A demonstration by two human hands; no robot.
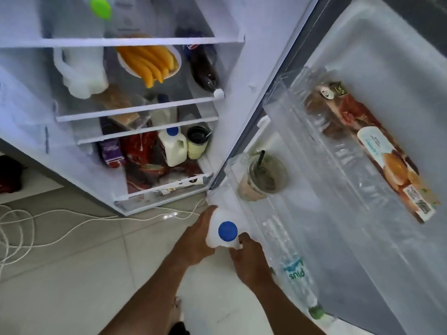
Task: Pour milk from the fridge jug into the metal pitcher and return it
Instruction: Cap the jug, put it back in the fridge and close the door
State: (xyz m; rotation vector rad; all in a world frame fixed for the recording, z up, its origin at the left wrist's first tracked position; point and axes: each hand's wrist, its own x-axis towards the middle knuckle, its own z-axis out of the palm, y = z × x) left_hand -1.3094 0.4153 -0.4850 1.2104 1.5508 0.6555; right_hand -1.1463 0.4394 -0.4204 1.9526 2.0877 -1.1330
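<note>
Open fridge fills upper left and centre of frame, its door swung wide across the right side. Pale tiled floor takes the lower left; white cable loops over it at left edge.

Fridge interior: 3 glass shelves plus a bottom drawer front. Top shelf has 1 bottle w/ green cap. 2nd shelf: 1 big white jug at left, 1 plate of yellow fruit centre, 1 dark soda bottle lying on its side at right. Lower shelves crowded, partly blurred: 1 small blue-capped milk jug, 1 dark-lidded cup just beside it, 1 purple carton, red packets.

Door bins: 1 long bun packet in the upper bin, 1 iced drink cup w/ straw in the bin below, 1 water bottle lying in the lowest bin at lower right.

Milk jug, white w/ blue cap, sits low centre of frame by the door's bottom corner, off any shelf, held in both hands. Left hand wraps its left side, fingers clenched round the body. Right hand grasps the jug's near right side below the cap.
</note>
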